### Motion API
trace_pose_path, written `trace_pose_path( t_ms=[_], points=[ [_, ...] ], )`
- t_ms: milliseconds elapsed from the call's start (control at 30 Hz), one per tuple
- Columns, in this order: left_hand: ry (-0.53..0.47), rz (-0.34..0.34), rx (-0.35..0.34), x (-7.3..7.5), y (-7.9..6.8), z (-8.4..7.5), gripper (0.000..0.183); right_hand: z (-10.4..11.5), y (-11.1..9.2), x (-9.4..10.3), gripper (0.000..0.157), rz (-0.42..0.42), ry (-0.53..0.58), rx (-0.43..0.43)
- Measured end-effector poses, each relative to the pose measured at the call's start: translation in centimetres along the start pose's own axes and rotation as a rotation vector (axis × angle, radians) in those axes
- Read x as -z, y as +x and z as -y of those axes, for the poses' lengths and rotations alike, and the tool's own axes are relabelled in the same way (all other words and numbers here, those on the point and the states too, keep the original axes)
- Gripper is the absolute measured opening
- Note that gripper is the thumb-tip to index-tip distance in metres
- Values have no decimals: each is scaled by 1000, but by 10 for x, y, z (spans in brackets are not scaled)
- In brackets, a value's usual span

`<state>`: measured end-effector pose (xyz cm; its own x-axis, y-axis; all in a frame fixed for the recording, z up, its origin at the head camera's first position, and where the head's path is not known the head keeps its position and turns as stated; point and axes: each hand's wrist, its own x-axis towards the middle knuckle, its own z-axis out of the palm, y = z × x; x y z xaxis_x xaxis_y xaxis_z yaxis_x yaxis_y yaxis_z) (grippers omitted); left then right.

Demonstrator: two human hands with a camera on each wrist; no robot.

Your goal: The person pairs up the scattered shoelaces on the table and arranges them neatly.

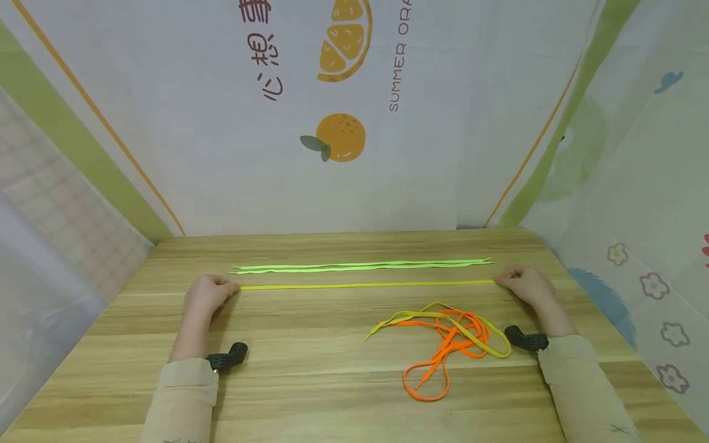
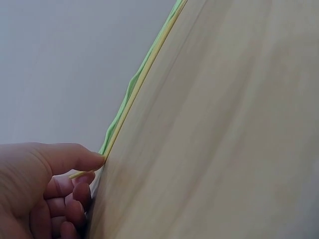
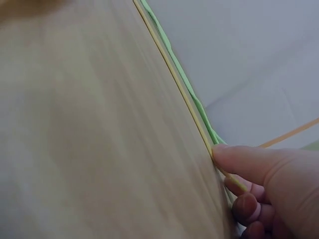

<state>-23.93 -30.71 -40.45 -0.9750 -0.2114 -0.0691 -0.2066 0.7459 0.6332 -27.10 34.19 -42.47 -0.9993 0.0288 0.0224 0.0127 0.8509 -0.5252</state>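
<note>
Stretched straight from side to side in the head view is a yellow shoelace (image 1: 365, 285). My left hand (image 1: 207, 295) pinches its left end between thumb and index finger, and in the left wrist view a short tip of the lace pokes out past the fingers (image 2: 79, 158). At the other end my right hand (image 1: 526, 286) pinches it the same way, with the tip showing below the thumb in the right wrist view. Just beyond it, two green shoelaces (image 1: 360, 267) lie side by side, nearly parallel to the yellow one.
Nearer me, right of centre, a loose orange shoelace (image 1: 443, 357) lies looped on the wooden table (image 1: 310, 369). A second yellow shoelace (image 1: 501, 347) is folded across it. Fabric with printed oranges (image 1: 346, 138) hangs behind the table's far edge.
</note>
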Motion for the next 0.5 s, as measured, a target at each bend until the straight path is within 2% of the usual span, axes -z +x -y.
trace_pose_path(
  t_ms=[500],
  points=[
    [5,7,2,0,0,-1,30,8,-4,0,45,-15,-5,-10]
  ],
)
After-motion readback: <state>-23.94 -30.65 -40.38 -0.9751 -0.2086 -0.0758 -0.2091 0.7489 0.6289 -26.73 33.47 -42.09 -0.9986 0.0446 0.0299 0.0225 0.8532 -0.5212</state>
